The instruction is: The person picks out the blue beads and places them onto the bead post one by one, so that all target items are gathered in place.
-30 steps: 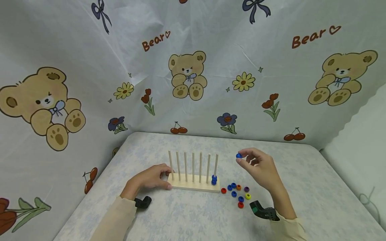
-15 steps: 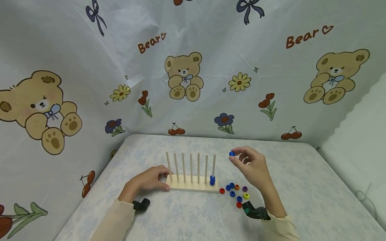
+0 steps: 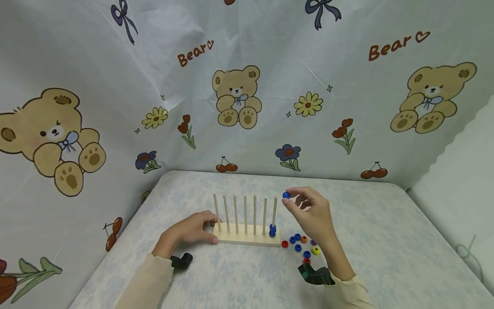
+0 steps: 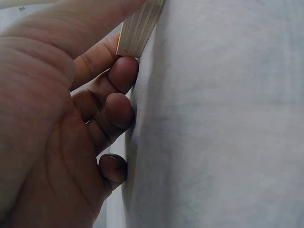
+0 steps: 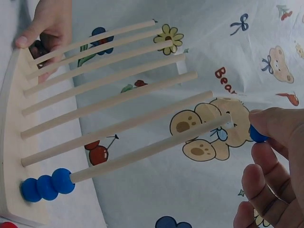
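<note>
A pale wooden peg rack (image 3: 247,238) with a row of several upright pegs stands on the table. My left hand (image 3: 193,228) grips its left end, the thumb in front and the fingers behind; in the left wrist view the rack's end (image 4: 137,35) lies between them. Three blue beads (image 5: 47,187) are stacked low on the rightmost peg. With thumb and index finger, my right hand (image 3: 311,213) pinches another blue bead (image 3: 286,195). That bead is just right of the rightmost peg's top, apart from it.
Right of the rack lie several loose beads: red (image 3: 284,244), blue (image 3: 298,248), orange (image 3: 304,239), yellow (image 3: 315,250) and a partly hidden purple one (image 3: 314,242). A bear-printed cloth (image 3: 262,141) hangs behind the table. Each wrist wears a black device (image 3: 316,274).
My right hand has moved left with the pinched blue bead, from well right of the rack to close beside the rightmost peg's top. The left hand stays on the rack's end.
</note>
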Tool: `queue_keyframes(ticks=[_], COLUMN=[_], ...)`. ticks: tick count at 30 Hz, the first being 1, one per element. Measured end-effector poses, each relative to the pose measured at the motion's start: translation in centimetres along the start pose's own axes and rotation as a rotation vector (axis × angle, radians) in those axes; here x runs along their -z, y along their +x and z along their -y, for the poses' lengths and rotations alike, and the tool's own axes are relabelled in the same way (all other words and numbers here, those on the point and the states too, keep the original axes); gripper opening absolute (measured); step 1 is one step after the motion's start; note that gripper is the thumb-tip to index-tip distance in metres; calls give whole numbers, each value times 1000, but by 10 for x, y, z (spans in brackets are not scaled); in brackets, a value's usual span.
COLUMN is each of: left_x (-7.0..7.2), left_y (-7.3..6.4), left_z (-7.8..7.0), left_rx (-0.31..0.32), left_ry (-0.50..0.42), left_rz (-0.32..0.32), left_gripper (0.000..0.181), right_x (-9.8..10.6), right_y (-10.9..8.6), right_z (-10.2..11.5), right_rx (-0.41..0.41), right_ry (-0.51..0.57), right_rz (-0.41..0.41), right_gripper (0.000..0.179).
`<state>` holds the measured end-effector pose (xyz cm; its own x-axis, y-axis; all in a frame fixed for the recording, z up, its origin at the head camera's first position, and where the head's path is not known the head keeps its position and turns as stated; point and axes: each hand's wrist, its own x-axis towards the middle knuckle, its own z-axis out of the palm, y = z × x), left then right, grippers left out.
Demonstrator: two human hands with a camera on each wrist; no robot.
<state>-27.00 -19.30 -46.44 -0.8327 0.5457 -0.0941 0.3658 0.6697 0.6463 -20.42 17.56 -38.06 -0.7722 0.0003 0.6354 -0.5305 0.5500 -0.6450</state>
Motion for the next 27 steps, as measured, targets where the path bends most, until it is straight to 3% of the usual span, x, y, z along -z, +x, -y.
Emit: queue_keyframes(ticks=[14, 27], left_x=[0, 0], left_y=[0, 1], left_z=[0, 4], left_rx=[13, 26], left_ry=[-2, 16], left_rz=[-13, 4], left_gripper=[45, 44], right_x=[-13, -20], right_y=[2, 1], right_z=[4, 2], right_rx=[57, 64], right_ry=[39, 44], right_rz=[-58, -6], right_gripper=[23, 21])
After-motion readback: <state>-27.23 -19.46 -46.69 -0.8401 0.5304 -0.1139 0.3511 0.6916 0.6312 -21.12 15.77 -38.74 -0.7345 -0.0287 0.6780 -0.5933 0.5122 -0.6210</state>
